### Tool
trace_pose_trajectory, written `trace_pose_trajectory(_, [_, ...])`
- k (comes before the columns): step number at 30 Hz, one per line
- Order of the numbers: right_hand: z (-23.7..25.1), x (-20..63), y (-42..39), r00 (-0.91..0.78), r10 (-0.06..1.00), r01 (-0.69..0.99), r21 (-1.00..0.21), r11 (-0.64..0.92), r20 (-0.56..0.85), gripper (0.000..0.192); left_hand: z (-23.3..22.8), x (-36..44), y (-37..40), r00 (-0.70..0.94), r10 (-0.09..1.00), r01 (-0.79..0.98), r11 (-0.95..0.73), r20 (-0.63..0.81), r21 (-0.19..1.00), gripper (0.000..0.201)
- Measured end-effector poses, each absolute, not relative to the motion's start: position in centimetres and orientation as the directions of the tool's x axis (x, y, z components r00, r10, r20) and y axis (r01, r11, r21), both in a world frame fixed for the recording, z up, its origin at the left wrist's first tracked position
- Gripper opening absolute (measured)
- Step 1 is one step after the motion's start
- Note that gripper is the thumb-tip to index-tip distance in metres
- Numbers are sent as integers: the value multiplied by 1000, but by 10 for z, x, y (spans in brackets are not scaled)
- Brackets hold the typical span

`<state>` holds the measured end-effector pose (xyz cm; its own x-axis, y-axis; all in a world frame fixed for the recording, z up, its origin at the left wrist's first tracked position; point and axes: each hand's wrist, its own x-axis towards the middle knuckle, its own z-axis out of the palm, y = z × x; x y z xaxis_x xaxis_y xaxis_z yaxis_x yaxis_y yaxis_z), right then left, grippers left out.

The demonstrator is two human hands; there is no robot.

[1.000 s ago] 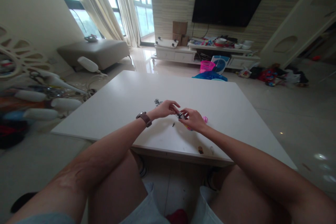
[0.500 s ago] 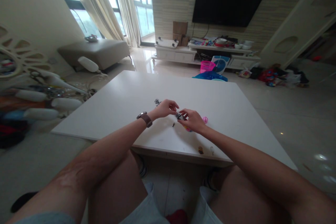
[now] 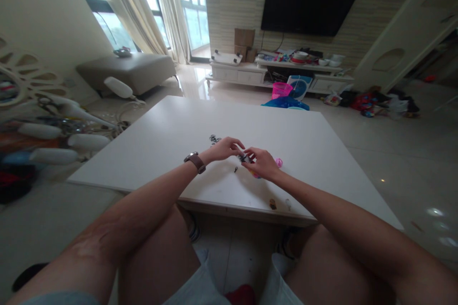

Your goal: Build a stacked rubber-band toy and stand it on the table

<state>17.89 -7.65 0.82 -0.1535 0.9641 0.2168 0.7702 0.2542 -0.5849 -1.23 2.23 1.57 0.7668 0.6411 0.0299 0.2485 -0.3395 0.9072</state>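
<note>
Cluster (image 3: 244,157): small, black and silvery, held between two hands over the white table (image 3: 286,133); finer detail is lost to blur.
Right hand (image 3: 263,163): nearly closed, and the cluster is pinched there between thumb and fingers!
Left hand (image 3: 228,147): half curled, fingertips brought right to the cluster's left side; whether anything is gripped cannot be made out.
Tabletop scatter: black loops (image 3: 214,139) are piled beyond the left hand; a tiny dark piece (image 3: 235,169) is seen alone, nearer; a colourful item (image 3: 255,175) is partly covered by the right hand.
Near edge: a brown piece (image 3: 272,204) is seen beside a clear piece (image 3: 288,204).
</note>
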Motion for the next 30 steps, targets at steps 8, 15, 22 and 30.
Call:
trace_pose_trajectory(8, [4, 179, -75, -151, 963, 767, -588, 257, 225, 33, 26, -24, 25, 744, 663, 287, -432, 86, 855, 26])
trace_pose_trajectory(15, [7, 179, -77, -157, 957, 759, -590, 275, 244, 30, 31, -22, 9, 824, 564, 323, -383, -58, 866, 46])
trace_pose_trajectory(22, [4, 179, -79, -160, 930, 754, -566, 332, 332, 30, 23, -11, 3, 862, 496, 246, -233, -103, 941, 63])
trace_pose_trajectory(30, [9, 179, -85, -241, 892, 748, -513, 422, 382, 17, 22, -3, -1, 866, 486, 172, -74, -115, 982, 63])
